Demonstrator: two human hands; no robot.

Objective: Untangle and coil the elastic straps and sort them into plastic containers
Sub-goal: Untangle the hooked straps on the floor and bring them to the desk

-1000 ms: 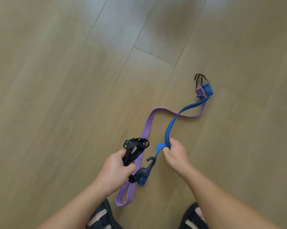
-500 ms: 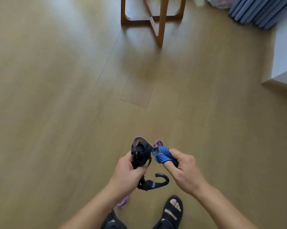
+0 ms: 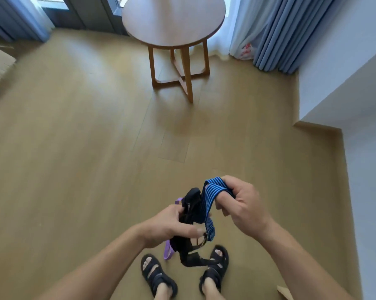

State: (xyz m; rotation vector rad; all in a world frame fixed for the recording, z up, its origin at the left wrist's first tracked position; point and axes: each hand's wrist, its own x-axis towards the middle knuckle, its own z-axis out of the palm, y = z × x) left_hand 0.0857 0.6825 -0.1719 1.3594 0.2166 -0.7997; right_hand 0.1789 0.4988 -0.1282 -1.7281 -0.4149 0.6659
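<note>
Above the sandals (image 3: 158, 276), the left hand (image 3: 171, 226) grips the black hooks (image 3: 190, 204) with the purple strap (image 3: 168, 253), and the right hand (image 3: 241, 204) beside it holds the blue strap (image 3: 215, 189) looped over its curled fingers.

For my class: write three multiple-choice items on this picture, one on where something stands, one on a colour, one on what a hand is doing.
1. Where does the round table stand?
A. ahead of the person, by the curtains
B. between the person's feet
C. on top of a cardboard box

2. What colour is the strap looped over the right hand?
A. red
B. blue
C. yellow

3. What is the left hand doing?
A. lying flat on the floor
B. gripping the black hooks
C. hanging idle

Answers:
1 A, the table stands far ahead, against the curtains.
2 B, the strap is blue with dark stripes.
3 B, its fingers curl round the hooks.
</note>
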